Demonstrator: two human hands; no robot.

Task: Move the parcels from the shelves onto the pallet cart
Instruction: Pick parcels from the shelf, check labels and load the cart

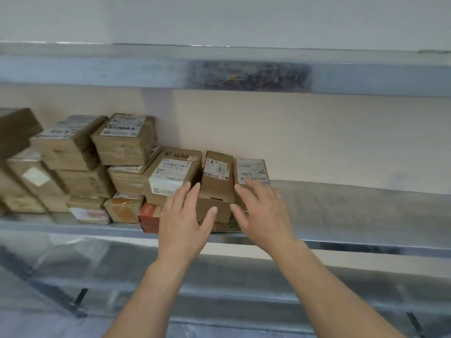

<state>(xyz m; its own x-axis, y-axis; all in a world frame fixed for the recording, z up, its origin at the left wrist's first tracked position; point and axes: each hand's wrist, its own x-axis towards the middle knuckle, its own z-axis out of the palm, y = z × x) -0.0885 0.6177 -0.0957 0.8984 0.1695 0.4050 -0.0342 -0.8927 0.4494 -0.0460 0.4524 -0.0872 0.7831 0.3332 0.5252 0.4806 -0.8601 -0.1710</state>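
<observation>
Cardboard, brown and taped, is filling the left half of the shelf [341,215], and one narrow parcel [217,181] is sitting at the end of that row, perched on a lower box [217,217]. Its long axis is running front to back, away from the person, with the near end facing the shelf's front edge. The left hand [183,220] and the right hand [261,215] are reaching in on either side of it, so the parcel is lying straight ahead between them, with neither hand clearly nearer. Both hands are spread wide and holding nothing, thumbs pointing inward toward the near end. The left fingertips are lying over the big labelled parcel [170,176] next door, and the right ones over the small labelled parcel [251,169]; whether they are touching, I cannot tell. To my eye, the hands are needing to close in on the two long sides. No pallet cart is showing from here.
</observation>
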